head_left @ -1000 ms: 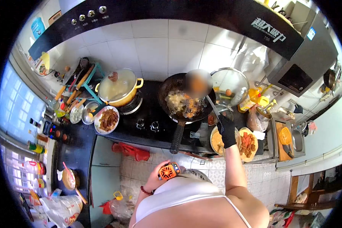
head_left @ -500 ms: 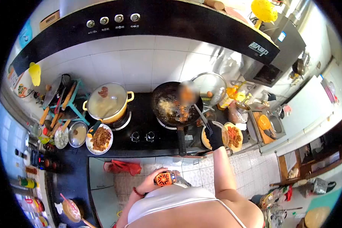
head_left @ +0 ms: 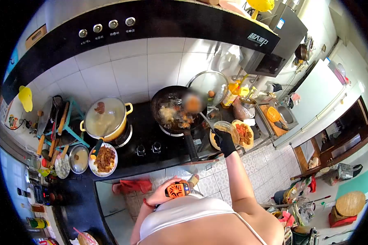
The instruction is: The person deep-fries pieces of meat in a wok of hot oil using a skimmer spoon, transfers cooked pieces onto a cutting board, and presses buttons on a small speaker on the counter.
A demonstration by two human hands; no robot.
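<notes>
The right hand [head_left: 224, 141], in a black glove, is gripping the long handle of a skimmer [head_left: 193, 103] and holding its blurred round head over the wok [head_left: 172, 110]; the fingers are clamped around the handle's near end, just right of the wok's own black handle, which is pointing back toward the person; the wok is sitting on the black stovetop [head_left: 149, 134], and pale and orange pieces of food are lying inside it in oil; the left hand [head_left: 164, 191] is curling around an orange-and-black device [head_left: 178, 189], held close against the white top at the person's chest, well apart from the wok and below its handle in the frame; a red bracelet is showing at that wrist; left of the wok, a yellow pot [head_left: 106, 119] with a glass lid is sitting on the other burner; nearer the person than that pot, a white plate [head_left: 104, 159] of brown shredded food is resting at the stovetop's edge, with small steel bowls just beside it; right of the wok, a bowl of batter [head_left: 223, 131] and a plate of red and brown pieces [head_left: 243, 134] are lying close to the gloved hand; behind the wok, a glass lid [head_left: 208, 84] is leaning against the white wall tiles; above it all, the black range hood [head_left: 143, 24] is hanging.
</notes>
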